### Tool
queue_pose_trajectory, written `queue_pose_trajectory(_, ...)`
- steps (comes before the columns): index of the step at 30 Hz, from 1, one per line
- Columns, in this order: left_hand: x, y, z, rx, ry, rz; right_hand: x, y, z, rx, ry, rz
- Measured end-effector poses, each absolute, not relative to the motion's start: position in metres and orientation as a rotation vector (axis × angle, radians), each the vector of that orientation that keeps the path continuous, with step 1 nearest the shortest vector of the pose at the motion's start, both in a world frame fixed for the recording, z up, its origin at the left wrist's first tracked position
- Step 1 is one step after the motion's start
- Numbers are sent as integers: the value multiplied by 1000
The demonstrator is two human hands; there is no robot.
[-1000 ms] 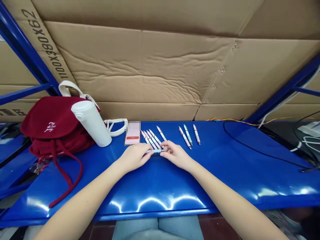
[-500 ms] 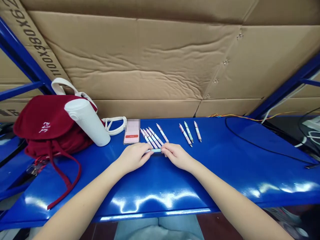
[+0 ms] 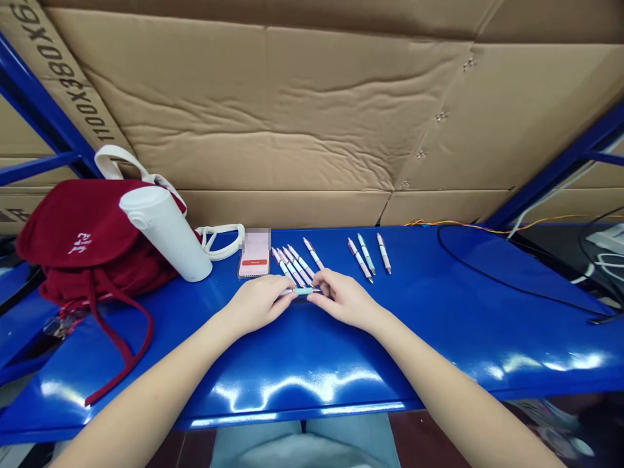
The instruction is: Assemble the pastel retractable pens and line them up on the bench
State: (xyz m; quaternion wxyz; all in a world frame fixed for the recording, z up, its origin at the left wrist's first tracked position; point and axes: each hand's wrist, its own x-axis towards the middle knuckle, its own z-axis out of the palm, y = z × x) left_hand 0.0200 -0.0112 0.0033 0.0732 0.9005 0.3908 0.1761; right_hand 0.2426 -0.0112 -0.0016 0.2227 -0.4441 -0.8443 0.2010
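Observation:
A pen with a light green middle [image 3: 304, 292] lies crosswise between my two hands. My left hand [image 3: 260, 300] pinches its left end between thumb and fingers. At the other end, my right hand [image 3: 344, 300] has thumb and fingertips closed round the tip. Just beyond my hands, several pink and white pens [image 3: 294, 263] lie slanted side by side on the blue table [image 3: 302, 364]. Farther right rest a pink pen [image 3: 359, 260], a green pen [image 3: 366, 253] and another pink pen [image 3: 383, 253].
A phone [image 3: 255, 253] lies behind my left hand. At the left, a white bottle [image 3: 170, 234] leans against a dark red bag [image 3: 88, 227] with white straps. A black cable [image 3: 511, 284] crosses the right side. Cardboard [image 3: 292, 117] stands behind the table.
My right hand's fingers have shifted slightly on the pen's right end, showing more of its tip. The whole view has shifted a little; the other pens lie as before.

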Motion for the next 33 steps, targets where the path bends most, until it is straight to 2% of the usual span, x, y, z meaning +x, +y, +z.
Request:
queue_pose_trajectory(17,20,-10,4,2671,1191,534,244,-10,-2,-1115,-2452,451)
queue_pose_trajectory(28,19,-8,0,2833,1187,479,243,-8,-2,-1190,-2423,684)
queue_pose_trajectory(33,12,-1,4,2857,1386,933,254,0,5,-1305,-2216,534)
